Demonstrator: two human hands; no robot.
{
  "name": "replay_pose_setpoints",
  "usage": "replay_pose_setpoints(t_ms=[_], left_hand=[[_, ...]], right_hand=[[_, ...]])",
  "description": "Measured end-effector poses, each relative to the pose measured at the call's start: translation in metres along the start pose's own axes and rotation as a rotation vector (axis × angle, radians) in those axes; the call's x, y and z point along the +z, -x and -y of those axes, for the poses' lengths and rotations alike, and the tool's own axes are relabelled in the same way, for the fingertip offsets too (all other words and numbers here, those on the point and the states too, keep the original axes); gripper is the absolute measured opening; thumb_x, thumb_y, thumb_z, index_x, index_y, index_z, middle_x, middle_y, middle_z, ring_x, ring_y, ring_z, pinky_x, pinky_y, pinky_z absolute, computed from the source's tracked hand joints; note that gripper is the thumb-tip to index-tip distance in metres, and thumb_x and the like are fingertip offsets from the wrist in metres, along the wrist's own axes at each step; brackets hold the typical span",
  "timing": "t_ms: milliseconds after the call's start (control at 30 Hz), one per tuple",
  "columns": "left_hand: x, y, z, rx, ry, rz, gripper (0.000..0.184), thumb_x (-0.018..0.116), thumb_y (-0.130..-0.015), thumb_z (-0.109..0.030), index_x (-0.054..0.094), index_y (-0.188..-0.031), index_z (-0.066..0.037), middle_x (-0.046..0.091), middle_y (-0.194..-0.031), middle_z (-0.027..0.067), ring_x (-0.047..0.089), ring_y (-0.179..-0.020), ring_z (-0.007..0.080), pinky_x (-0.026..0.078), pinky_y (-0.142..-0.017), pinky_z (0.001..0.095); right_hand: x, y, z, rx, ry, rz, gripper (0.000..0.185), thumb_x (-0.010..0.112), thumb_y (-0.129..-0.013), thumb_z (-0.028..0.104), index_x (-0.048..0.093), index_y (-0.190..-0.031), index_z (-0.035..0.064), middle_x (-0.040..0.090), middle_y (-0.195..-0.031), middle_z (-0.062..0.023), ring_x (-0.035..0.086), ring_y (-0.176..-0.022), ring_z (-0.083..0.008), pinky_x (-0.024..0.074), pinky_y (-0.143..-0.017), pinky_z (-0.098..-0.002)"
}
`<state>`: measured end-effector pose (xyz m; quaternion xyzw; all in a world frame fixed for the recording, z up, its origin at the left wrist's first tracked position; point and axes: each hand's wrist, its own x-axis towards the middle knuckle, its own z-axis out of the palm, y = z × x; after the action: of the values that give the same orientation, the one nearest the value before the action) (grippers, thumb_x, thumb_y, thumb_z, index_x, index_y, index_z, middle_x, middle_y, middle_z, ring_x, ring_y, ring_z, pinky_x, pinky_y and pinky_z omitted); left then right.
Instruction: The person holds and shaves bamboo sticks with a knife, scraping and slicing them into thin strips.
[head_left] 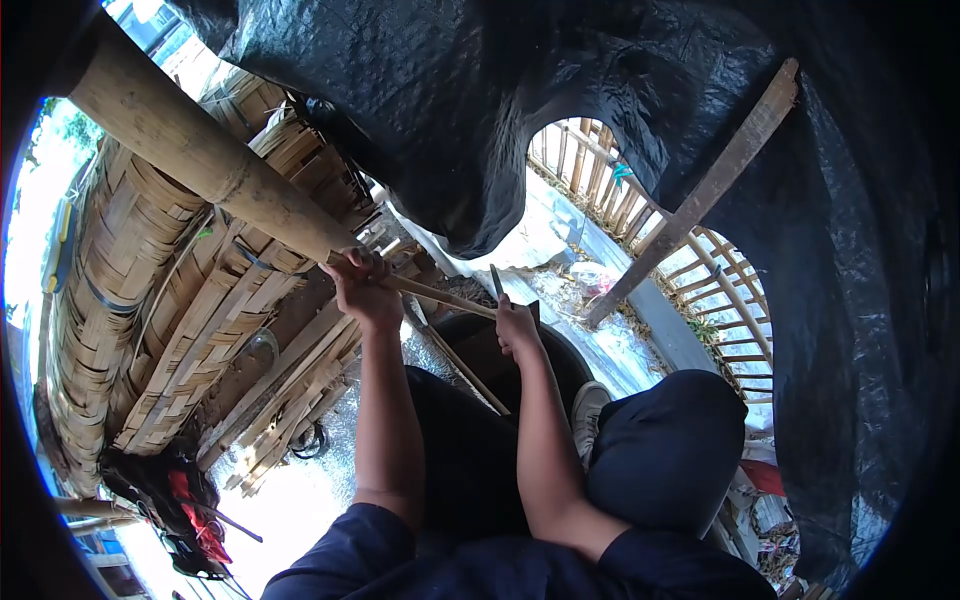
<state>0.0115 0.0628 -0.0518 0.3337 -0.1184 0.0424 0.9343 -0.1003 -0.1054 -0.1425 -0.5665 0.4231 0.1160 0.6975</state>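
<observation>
My left hand (365, 290) is closed around a thin bamboo strip (440, 295), close to a thick bamboo pole (230, 180) that slants down from the upper left. The strip slopes from there toward my right hand (516, 328). That hand is wrapped around a knife, its handle hidden by the fingers, and the short blade (496, 281) points up and away from me. The far end of the strip meets my right hand near the blade; whether the blade touches it I cannot tell. Below both hands is a dark round tub (566, 358), between my legs.
Rolled woven bamboo panels (150, 225) and split bamboo pieces (290, 420) lie at the left. Black plastic sheeting (420, 100) hangs overhead and down the right. A wooden plank (700, 195) leans against it, with a bamboo fence (725, 285) beyond. A dark bag with red cloth (195, 510) sits lower left.
</observation>
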Motion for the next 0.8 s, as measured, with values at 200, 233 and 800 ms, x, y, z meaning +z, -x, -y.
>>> replay_pose_setpoints(t_ms=[200,233,800], left_hand=[[0.014,-0.007,0.008,-0.12,-0.008,0.07,0.034,0.047,-0.096,-0.045,0.048,-0.089,-0.012,0.044,-0.081,-0.0001,0.037,-0.067,0.0113,0.032,-0.062,0.0264],[0.015,-0.008,0.011,-0.103,-0.036,0.105,0.031,0.049,-0.095,-0.043,0.048,-0.09,-0.012,0.045,-0.083,0.0005,0.039,-0.069,0.0121,0.033,-0.063,0.0273],[0.046,-0.007,-0.011,-0.285,-0.184,0.271,0.049,0.037,-0.094,-0.061,0.045,-0.09,-0.013,0.03,-0.065,-0.0029,0.025,-0.056,0.0097,0.023,-0.053,0.025]], right_hand=[[0.001,-0.005,-0.003,0.02,-0.053,-0.003,0.045,0.038,-0.098,0.048,0.043,-0.073,0.0106,0.033,-0.05,0.0035,0.029,-0.034,-0.0082,0.0203,-0.033,-0.0259],[0.001,-0.008,-0.005,0.024,-0.056,-0.009,0.045,0.038,-0.098,0.048,0.043,-0.073,0.0106,0.033,-0.05,0.0035,0.029,-0.034,-0.0082,0.0203,-0.033,-0.0259],[-0.002,-0.027,-0.031,0.095,0.161,-0.054,0.059,0.032,-0.097,0.049,0.06,-0.101,-0.0016,0.057,-0.061,-0.0115,0.057,-0.045,-0.0241,0.0454,-0.041,-0.0359]])
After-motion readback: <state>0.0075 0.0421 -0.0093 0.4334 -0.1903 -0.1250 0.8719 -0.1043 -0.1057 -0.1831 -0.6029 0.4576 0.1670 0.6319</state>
